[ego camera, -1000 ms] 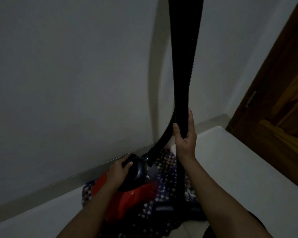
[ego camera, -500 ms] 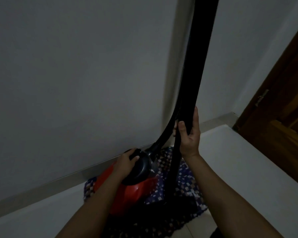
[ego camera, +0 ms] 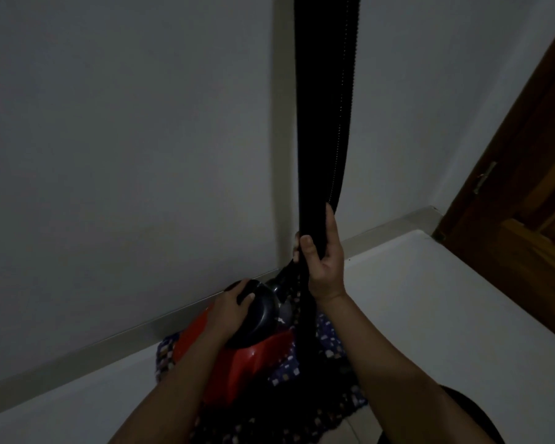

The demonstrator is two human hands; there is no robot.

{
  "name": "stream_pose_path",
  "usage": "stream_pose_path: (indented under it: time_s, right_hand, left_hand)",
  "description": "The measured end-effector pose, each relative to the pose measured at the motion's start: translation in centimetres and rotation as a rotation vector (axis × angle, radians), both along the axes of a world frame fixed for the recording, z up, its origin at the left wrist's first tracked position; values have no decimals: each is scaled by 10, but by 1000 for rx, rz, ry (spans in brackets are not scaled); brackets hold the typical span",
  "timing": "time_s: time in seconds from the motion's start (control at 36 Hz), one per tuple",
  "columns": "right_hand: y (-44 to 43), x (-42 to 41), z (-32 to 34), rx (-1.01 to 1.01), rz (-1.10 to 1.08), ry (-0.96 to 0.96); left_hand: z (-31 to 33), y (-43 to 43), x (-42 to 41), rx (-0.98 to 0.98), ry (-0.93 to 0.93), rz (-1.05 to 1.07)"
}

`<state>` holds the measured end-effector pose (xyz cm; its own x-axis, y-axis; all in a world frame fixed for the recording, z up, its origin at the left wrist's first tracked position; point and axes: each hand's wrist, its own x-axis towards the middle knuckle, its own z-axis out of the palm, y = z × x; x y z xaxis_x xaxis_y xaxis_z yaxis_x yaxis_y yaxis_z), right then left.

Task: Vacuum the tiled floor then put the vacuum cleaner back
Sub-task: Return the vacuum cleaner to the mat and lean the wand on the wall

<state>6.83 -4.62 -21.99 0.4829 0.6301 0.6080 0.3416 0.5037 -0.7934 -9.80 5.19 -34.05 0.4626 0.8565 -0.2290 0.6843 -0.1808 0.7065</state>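
The red and black vacuum cleaner (ego camera: 257, 357) sits low in the middle on a blue patterned cloth (ego camera: 321, 357), close to the wall. My left hand (ego camera: 234, 307) grips its black rounded top handle. A black ribbed hose (ego camera: 324, 123) rises from the cleaner's front straight up past the frame's top. My right hand (ego camera: 322, 257) is closed around the hose just above where it joins the cleaner. The nozzle end of the hose is out of view.
A pale wall (ego camera: 125, 155) fills the back, with a grey skirting (ego camera: 77, 350) along its foot. A white flat surface (ego camera: 446, 315) lies to the right. A brown wooden door (ego camera: 526, 187) stands at the far right. Light is dim.
The hose and my right hand have shifted slightly left in view and the hose stands more upright. My left hand stays on the cleaner's handle.
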Motion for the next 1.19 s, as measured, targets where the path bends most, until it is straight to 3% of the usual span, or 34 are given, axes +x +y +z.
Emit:
stream_pose_path:
  time_s: [0.5, 0.69, 1.06, 1.14, 1.19]
  right_hand:
    - [-7, -4, -1, -146, -100, -222]
    - [-16, -5, 6, -164, -52, -112]
    - [-23, 0, 15, -152, -108, -83]
    - [-25, 1, 15, -145, -134, -151]
    - [-27, 2, 13, -162, -127, -179]
  left_hand:
    - [2, -15, -2, 133, 159, -15]
    - [-1, -11, -7, 148, 152, -23]
    - [6, -20, -2, 184, 151, 2]
    - [14, -25, 0, 181, 36, 40]
    - [37, -29, 9, 178, -168, 115]
